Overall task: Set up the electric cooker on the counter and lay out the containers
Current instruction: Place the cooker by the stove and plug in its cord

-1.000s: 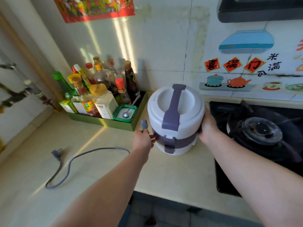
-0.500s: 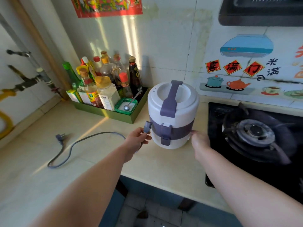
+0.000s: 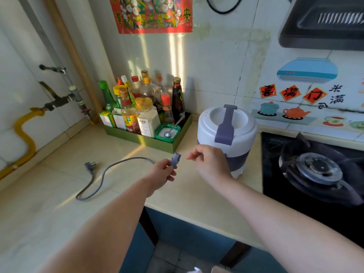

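Cooker (image 3: pixel 226 123) on counter (image 3: pixel 187 196); L hand (image 3: pixel 161 174) pinches connector (image 3: pixel 174 159).

bright sunstreaks, soft blur, warped edges

Sunlit tiled wall (image 3: pixel 216 66), red poster (image 3: pixel 149 14), gas hob (image 3: pixel 279 196)

Bare counter (image 3: pixel 49 194) left — cooker (image 3: pixel 206 134), tray (image 3: pixel 137 137) behind
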`<state>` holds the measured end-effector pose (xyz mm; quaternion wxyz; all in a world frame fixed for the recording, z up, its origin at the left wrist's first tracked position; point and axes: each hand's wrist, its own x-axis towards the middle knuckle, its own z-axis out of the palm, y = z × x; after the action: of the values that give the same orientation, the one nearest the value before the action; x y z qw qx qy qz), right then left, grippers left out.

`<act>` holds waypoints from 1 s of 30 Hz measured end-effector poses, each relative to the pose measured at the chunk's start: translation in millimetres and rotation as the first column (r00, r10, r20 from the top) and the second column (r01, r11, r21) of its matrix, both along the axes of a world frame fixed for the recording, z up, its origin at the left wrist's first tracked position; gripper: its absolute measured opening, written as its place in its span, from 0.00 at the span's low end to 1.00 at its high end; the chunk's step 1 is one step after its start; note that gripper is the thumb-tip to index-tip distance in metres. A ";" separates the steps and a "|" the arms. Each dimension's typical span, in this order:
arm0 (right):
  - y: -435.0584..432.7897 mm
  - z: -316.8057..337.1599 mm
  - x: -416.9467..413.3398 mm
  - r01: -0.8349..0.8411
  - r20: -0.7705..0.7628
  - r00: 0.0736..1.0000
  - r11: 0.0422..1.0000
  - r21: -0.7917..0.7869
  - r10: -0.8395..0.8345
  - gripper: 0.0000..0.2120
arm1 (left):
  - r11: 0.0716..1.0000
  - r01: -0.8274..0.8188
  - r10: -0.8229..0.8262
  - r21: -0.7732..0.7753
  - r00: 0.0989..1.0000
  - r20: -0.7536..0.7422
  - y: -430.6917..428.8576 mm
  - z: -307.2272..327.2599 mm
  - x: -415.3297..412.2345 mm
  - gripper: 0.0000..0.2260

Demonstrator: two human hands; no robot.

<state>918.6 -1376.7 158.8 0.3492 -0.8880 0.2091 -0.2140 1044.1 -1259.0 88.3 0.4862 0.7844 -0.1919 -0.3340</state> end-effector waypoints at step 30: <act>-39.5 54.0 30.1 0.198 -0.488 0.694 0.793 -0.577 -0.529 0.35 | 0.884 0.353 -0.411 0.307 0.899 0.151 -65.8 -21.3 67.9 0.08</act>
<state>948.8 -1416.2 212.8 -0.0245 -0.9022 0.4304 -0.0175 1111.9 -1324.9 67.0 0.2748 0.8210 -0.3461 -0.3614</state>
